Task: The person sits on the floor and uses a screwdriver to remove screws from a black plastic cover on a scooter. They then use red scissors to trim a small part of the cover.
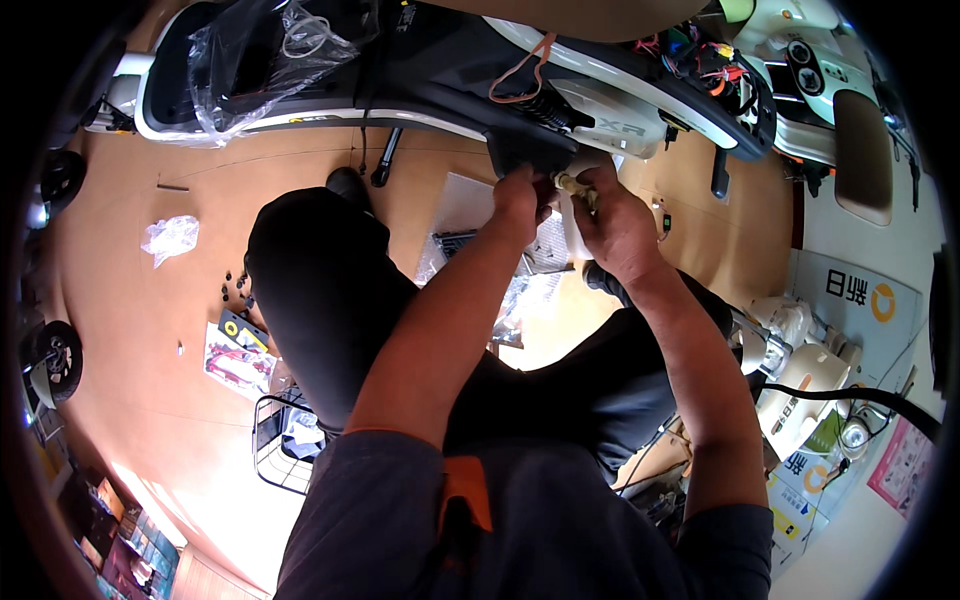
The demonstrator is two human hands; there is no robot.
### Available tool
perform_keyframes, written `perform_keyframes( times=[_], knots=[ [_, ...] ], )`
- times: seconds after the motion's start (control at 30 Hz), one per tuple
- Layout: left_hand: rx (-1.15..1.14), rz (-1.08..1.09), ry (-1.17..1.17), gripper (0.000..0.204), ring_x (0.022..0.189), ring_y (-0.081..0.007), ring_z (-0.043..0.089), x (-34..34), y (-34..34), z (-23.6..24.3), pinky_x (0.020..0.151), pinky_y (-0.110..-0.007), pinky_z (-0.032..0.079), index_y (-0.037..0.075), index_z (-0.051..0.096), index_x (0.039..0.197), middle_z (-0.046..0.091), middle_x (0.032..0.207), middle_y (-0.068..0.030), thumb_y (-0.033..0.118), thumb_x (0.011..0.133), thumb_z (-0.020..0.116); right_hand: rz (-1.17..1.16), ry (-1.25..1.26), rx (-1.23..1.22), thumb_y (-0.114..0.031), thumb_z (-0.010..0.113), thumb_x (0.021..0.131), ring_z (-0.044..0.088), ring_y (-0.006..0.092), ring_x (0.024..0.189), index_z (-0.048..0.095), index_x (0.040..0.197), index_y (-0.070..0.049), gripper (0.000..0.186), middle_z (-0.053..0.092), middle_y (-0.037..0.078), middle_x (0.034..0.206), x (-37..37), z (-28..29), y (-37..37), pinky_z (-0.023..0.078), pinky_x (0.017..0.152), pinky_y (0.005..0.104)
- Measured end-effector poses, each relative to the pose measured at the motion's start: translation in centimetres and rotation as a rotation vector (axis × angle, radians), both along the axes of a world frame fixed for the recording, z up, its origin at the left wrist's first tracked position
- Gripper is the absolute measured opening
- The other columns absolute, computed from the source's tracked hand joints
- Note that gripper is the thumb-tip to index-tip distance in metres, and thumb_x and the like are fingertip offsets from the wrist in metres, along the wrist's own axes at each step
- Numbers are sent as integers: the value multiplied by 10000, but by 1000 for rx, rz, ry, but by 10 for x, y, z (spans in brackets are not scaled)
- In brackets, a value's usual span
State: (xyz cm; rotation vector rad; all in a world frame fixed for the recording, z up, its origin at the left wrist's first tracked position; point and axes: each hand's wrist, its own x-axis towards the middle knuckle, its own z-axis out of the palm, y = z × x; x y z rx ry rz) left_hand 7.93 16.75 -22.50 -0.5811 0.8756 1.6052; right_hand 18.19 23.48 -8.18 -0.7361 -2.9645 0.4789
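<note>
Our right grip (612, 215) clasps a pale fitting (576, 187) beside the dark housing (528, 150) of the scooter (430, 85); our left grip (522, 203) sits close by, though we cannot tell whether it holds anything. If our right fingers slip, the fitting could drop to the floor (120, 290).

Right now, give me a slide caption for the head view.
Left hand close to a black-and-white scooter, right hand holding a small pale part nearby.
</note>
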Motion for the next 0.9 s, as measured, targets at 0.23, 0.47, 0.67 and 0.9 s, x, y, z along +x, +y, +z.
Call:
perform_keyframes(
  times=[0.23,0.47,0.67,0.9],
  knots=[
    [374,294,-275,256,726,-138,561,10,6,-36,601,-275,418,69,669,1094,649,889,-17,252,1068,491,141,66,35,-145,717,901,711,388,853,672,1122,-132,226,729,140,1010,-19,6,-7,579,757,453],
    [402,382,-381,256,732,-144,561,-1,20,-19,590,-265,415,85,645,1062,633,899,-19,253,1090,453,-40,-31,2,-201,716,929,718,417,903,665,1126,-92,231,751,183,955,-45,16,-5,581,786,467],
    [271,450,-397,236,662,-128,514,-5,33,-11,541,-246,399,111,617,991,605,850,-7,252,1089,455,-47,-81,38,-227,704,909,711,400,846,673,1100,-105,229,736,154,949,-51,23,-1,576,764,471],
    [260,470,-439,203,612,-99,502,-1,42,-17,512,-225,383,150,610,945,568,795,15,236,1073,477,360,-399,401,-153,686,846,725,351,844,672,1092,-92,253,720,138,925,-71,34,13,584,721,468]
  ],
)
